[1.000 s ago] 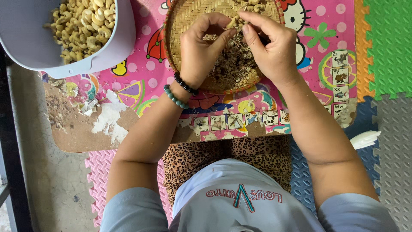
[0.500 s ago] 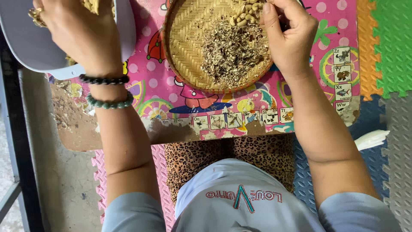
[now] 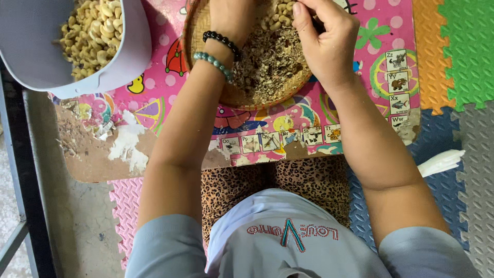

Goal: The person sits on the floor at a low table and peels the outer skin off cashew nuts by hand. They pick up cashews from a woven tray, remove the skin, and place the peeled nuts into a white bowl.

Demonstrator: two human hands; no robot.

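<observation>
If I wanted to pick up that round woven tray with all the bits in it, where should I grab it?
Probably by the woven tray's rim, at the near edge that curves toward the person. It is shallow and flat, so fingers can slip under that edge from below. Take the opposite rim too and keep it level, since loose husks and nuts lie in it. The left hand and right hand are over it now.

Both hands are working over the woven tray (image 3: 206, 31): the left hand (image 3: 234, 15) and right hand (image 3: 324, 38) are picking among cashews (image 3: 280, 13) and husks (image 3: 267, 59).
</observation>
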